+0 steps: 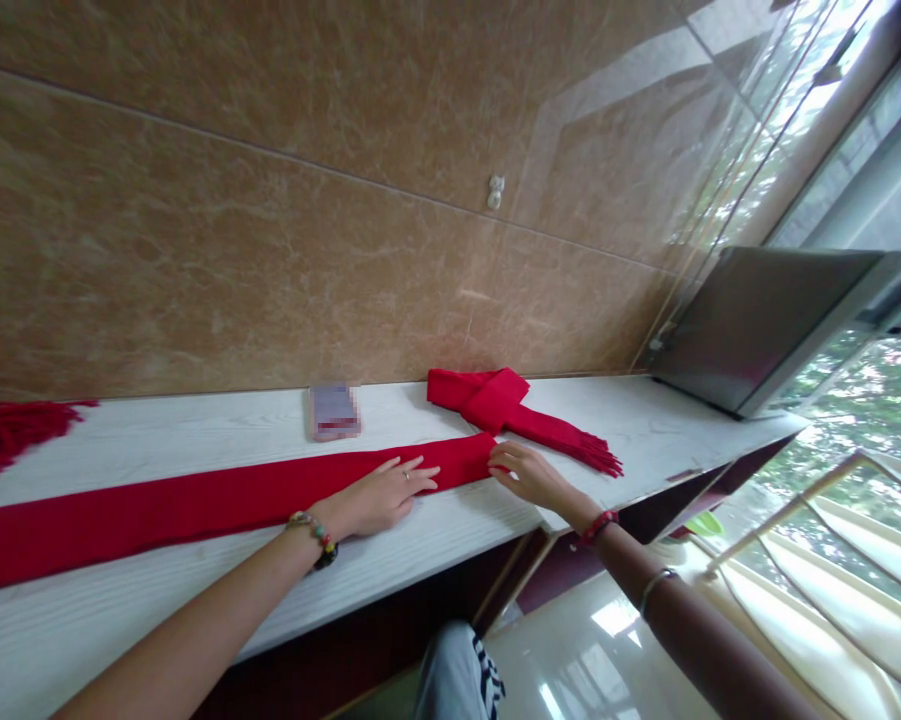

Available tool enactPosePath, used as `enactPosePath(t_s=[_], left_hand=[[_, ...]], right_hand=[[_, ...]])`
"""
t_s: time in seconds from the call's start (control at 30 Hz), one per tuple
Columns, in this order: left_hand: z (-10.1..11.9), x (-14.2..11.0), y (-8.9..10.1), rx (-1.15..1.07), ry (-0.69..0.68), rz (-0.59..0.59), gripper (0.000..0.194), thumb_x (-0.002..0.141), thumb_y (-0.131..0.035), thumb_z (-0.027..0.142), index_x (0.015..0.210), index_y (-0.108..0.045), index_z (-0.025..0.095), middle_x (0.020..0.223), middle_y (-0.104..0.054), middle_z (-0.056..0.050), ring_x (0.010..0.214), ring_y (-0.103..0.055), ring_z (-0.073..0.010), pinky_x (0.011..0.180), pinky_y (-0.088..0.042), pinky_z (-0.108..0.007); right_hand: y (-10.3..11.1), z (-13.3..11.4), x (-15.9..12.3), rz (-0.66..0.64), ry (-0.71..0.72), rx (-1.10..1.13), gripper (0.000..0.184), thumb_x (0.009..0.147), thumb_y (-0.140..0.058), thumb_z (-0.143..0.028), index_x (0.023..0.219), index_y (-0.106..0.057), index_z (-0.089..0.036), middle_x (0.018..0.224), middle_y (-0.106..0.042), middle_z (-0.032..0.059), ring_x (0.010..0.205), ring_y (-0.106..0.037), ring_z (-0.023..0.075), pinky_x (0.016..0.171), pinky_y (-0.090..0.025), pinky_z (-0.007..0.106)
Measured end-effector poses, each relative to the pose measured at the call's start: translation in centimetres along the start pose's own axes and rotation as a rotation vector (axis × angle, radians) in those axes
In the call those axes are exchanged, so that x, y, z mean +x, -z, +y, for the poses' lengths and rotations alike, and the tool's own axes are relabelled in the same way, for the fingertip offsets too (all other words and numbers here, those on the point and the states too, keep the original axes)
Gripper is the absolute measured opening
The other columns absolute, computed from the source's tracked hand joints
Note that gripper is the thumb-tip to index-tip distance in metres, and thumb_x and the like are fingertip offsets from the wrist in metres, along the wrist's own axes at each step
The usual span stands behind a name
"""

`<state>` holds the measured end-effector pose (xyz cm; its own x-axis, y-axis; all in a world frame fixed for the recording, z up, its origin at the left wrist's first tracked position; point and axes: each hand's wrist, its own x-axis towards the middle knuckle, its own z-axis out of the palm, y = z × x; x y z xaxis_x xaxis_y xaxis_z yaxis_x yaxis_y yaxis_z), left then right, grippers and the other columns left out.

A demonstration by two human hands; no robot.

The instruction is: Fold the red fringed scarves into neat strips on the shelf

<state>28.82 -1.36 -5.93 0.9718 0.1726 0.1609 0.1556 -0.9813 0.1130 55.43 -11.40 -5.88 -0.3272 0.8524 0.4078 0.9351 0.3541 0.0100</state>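
Observation:
A long red scarf [217, 508] runs flat along the white counter from the left edge of the view to my right hand. My left hand [379, 492] lies palm down on it, fingers stretched out and slightly apart. At the strip's right end, my right hand [521, 472] has its fingers closed on the edge of the cloth, their tips partly hidden. Just behind it lies a folded, crossed-over piece of red scarf [495, 400], its fringe pointing right. Whether the two pieces join is hidden from me.
A phone-like object [334, 412], blurred, lies by the tiled wall [270, 260]. Red fringe [22, 432] shows at far left. A grey appliance [765, 320] stands at the counter's right end. The white counter's [450, 540] front edge is close to my knee [450, 675].

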Motion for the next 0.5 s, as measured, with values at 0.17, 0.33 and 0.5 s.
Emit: enactPosePath(t_s=[0.17,0.33,0.5], left_hand=[[0.4,-0.1,-0.1,0.007,0.017,-0.158,0.044,0.091,-0.030,0.029,0.135,-0.026,0.030,0.141,-0.029,0.001,0.132,-0.015,-0.0180,0.105,-0.012,-0.043],[0.7,-0.3,0.0,-0.006,0.010,-0.122,0.042,0.092,-0.027,0.032,0.134,-0.027,0.033,0.142,-0.028,0.002,0.132,-0.017,-0.0180,0.105,-0.013,-0.045],[0.9,-1.4,-0.5,0.120,0.267,0.072,0.042,0.092,-0.028,0.030,0.134,-0.031,0.029,0.144,-0.022,-0.005,0.131,-0.017,-0.0262,0.101,-0.016,-0.053]], right_hand=[[-2.8,-1.1,1.6,-0.011,-0.095,-0.105,0.041,0.089,-0.039,-0.032,0.127,-0.043,-0.016,0.129,-0.045,0.0153,0.121,-0.038,0.0242,0.096,-0.035,0.044],[-4.8,-0.9,1.4,-0.153,-0.085,-0.121,0.041,0.089,-0.039,-0.030,0.130,-0.040,-0.024,0.134,-0.041,0.0121,0.124,-0.034,0.0269,0.093,-0.035,0.051],[-3.8,1.4,2.2,-0.038,-0.460,0.020,0.039,0.082,-0.050,-0.031,0.116,-0.052,-0.012,0.119,-0.053,0.0199,0.110,-0.050,0.0286,0.085,-0.044,0.043]])
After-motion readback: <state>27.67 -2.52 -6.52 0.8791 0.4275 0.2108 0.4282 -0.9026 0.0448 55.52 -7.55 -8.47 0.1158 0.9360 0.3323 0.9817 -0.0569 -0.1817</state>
